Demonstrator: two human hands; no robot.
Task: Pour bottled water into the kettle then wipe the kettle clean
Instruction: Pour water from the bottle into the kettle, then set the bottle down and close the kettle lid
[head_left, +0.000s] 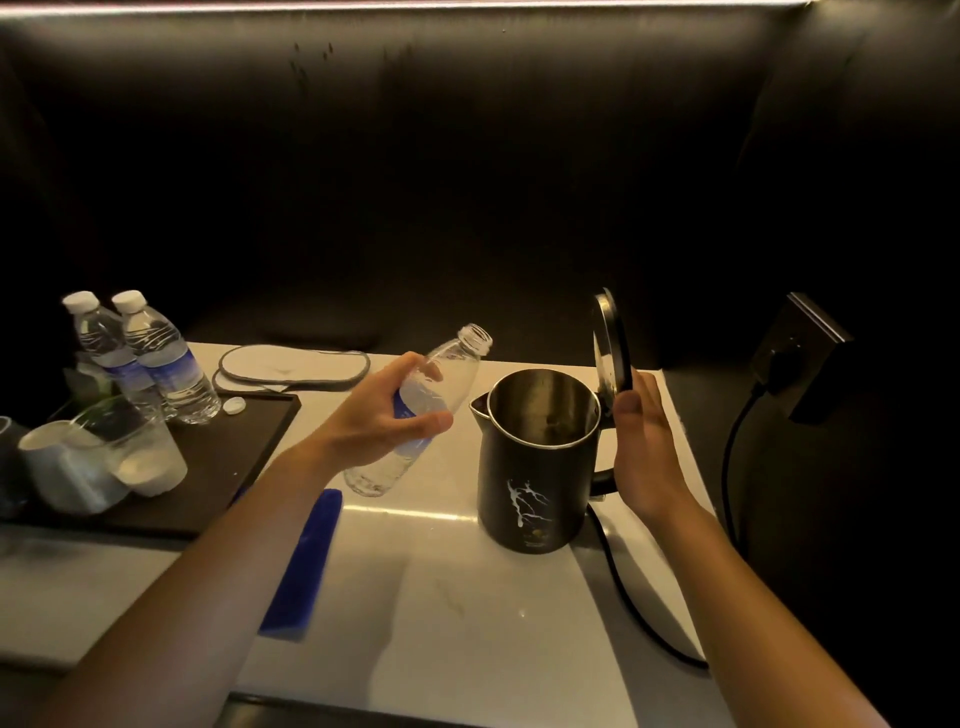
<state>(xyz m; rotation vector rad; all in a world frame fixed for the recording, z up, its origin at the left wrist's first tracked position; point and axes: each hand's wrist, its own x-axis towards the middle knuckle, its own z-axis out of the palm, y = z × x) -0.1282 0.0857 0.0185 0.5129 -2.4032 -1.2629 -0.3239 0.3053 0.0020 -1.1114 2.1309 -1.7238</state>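
A black kettle (535, 467) with a white crack pattern stands on the white counter (467, 597), its lid (612, 343) swung upright. My right hand (644, 441) wraps the kettle's handle at the back, thumb near the lid hinge. An uncapped clear water bottle (447, 384) with a blue label is gripped around its middle by my left hand (379, 421). The bottle is tilted, its mouth pointing up and right, just left of the kettle's spout. A folded blue cloth (306, 566) lies on the counter under my left forearm.
A dark tray (244, 452) at left carries two capped water bottles (156, 364), a loose white cap (234, 406), and cups (104, 457). White slippers (291, 366) lie behind it. The kettle's black cord (623, 587) runs off the counter's right edge toward a wall socket (795, 358).
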